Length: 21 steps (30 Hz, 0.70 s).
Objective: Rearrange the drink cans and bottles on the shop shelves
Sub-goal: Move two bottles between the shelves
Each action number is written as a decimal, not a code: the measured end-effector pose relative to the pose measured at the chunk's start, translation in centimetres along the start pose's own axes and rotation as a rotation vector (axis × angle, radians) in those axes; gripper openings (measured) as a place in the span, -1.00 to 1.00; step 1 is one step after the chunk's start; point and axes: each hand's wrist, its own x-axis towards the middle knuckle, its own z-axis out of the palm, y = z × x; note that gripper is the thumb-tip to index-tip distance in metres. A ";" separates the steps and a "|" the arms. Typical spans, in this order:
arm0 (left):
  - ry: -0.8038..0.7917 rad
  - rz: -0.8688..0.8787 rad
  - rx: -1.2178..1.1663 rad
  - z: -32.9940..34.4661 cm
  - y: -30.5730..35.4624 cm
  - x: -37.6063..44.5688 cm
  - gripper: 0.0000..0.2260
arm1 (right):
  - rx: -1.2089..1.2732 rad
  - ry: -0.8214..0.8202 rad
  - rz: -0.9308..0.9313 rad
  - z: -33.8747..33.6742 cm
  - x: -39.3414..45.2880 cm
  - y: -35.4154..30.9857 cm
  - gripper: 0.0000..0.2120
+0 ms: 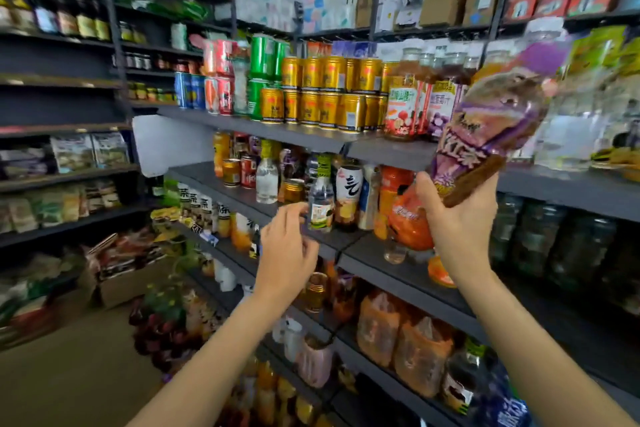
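— What's the right hand (457, 218) got?

— I see its grip closed round the base of a purple-labelled bottle (491, 125) of brown drink, tilted with the cap end up and to the right, raised in front of the upper shelf (391, 149). The picture is blurred there, so I can't read the label.

— And the left?

— The left hand (287, 246) holds nothing — fingers loosely curled, reaching toward the middle shelf (349, 243), fingertips just beside a small clear bottle (320, 204) with a yellow-green cap. I can't tell whether they touch it.

— What's on that upper shelf?

— Gold cans (325, 94) stacked two high, green cans (263, 76) to their left, juice bottles (405, 104) to their right.
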 end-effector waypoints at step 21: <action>-0.239 -0.020 0.055 -3.9 -27.3 10.7 -0.54 | -0.382 0.011 0.194 28.4 -5.5 11.0 -0.42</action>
